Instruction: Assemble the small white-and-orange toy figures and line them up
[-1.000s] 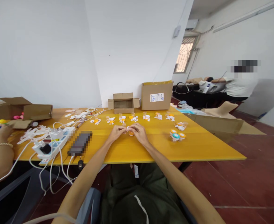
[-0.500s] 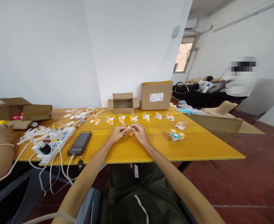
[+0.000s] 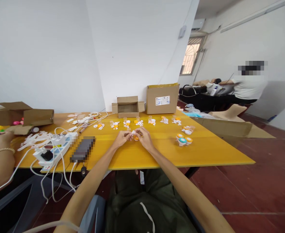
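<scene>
my left hand (image 3: 121, 138) and my right hand (image 3: 144, 138) meet over the yellow table (image 3: 205, 152). both pinch one small orange cap (image 3: 136, 137) with a tiny white bit on it. the cap sits right between my fingertips, just as near to each hand. it is too small to tell which way it points. the brown box (image 3: 162, 98) behind has a white label, too blurry to read.

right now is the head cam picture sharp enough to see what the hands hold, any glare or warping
Head view: even, soft daylight, brightest at the barred window; no harsh glare on the yellow wooden table, only faint shadows. Wide-lens warping bends the walls and stretches the forearms. The left hand and right hand pinch a small orange and white part, too small to make out in detail.
</scene>
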{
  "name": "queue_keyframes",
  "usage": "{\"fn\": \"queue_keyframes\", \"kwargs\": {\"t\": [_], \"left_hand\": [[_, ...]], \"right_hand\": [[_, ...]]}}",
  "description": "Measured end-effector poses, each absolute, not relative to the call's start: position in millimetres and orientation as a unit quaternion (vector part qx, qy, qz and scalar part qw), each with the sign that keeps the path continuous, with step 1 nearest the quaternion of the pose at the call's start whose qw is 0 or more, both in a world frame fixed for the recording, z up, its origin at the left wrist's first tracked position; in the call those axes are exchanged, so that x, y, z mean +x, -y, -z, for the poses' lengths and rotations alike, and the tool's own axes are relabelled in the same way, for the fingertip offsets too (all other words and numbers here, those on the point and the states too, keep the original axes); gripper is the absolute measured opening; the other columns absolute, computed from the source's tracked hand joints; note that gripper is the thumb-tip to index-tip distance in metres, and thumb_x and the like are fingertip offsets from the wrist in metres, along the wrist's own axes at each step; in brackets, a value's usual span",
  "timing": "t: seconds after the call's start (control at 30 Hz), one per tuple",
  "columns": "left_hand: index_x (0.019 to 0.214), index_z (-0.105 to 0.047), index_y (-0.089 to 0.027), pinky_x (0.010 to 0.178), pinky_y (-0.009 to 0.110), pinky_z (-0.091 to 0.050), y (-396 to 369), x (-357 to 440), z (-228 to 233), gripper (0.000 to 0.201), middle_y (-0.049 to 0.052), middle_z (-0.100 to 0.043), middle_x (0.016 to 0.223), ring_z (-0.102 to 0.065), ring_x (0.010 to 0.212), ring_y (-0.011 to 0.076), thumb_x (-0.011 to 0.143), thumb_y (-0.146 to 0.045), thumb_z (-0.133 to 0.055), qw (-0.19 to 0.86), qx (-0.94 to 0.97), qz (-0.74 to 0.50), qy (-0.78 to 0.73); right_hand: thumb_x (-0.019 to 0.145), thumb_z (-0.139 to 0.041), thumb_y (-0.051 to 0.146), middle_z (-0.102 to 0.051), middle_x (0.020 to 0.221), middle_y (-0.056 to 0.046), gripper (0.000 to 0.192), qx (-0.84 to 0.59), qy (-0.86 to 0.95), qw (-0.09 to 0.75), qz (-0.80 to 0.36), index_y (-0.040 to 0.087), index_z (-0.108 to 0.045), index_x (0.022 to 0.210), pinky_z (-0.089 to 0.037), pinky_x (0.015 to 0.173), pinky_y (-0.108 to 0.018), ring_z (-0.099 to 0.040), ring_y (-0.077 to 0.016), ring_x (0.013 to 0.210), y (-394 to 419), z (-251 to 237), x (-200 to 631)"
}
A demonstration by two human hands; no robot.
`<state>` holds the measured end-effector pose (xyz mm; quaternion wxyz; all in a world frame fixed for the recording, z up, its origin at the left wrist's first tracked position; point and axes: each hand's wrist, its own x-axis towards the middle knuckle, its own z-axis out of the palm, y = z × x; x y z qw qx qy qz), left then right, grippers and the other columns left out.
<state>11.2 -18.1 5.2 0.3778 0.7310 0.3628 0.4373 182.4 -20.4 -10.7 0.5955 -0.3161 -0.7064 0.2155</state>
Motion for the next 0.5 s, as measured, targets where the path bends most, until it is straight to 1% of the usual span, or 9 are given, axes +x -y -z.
{"fn": "queue_keyframes", "kwargs": {"t": [0.13, 0.3, 0.43, 0.5], "left_hand": [[0.086, -0.078, -0.015, 0.058, 0.023, -0.048, 19.0, 11.0, -6.8, 0.034, 0.002, -0.071, 0.063, -0.062, 0.056, 0.0129, 0.083, -0.048, -0.068, 0.394, 0.728, -0.436, -0.353], [0.085, -0.076, -0.014, 0.057, 0.023, -0.049, 19.6, 10.5, -7.5, 0.04, 0.004, -0.072, 0.068, -0.063, 0.057, 0.0133, 0.081, -0.054, -0.068, 0.419, 0.722, -0.428, -0.348], [0.083, -0.075, -0.014, 0.058, 0.023, -0.048, 18.4, 9.2, -6.1, 0.043, 0.005, -0.073, 0.069, -0.063, 0.058, 0.0129, 0.081, -0.056, -0.068, 0.427, 0.719, -0.425, -0.345], [0.083, -0.075, -0.013, 0.058, 0.024, -0.048, 18.1, 8.6, -5.8, 0.043, 0.005, -0.073, 0.07, -0.064, 0.058, 0.0128, 0.081, -0.056, -0.068, 0.43, 0.719, -0.425, -0.344]], "right_hand": [[0.09, -0.055, 0.031, -0.064, 0.084, -0.004, 0.013, -0.325, 0.724, 0.584, -0.168, 0.024, -0.063, 0.082, -0.054, 0.073, -0.031, -0.062, -0.0194, 0.08, 21.2, 12.1, 182.4], [0.092, -0.051, 0.027, -0.063, 0.089, -0.005, 0.011, -0.351, 0.742, 0.559, -0.118, 0.025, -0.06, 0.087, -0.053, 0.073, -0.032, -0.062, -0.0207, 0.081, 23.1, 12.9, 182.0], [0.091, -0.049, 0.026, -0.065, 0.097, -0.006, 0.009, -0.35, 0.749, 0.553, -0.107, 0.025, -0.059, 0.091, -0.053, 0.077, -0.033, -0.063, -0.0218, 0.088, 22.1, 14.9, 180.8], [0.092, -0.049, 0.027, -0.067, 0.096, -0.006, 0.01, -0.354, 0.748, 0.549, -0.118, 0.025, -0.058, 0.094, -0.053, 0.077, -0.034, -0.064, -0.022, 0.088, 21.4, 16.6, 180.5]]}}
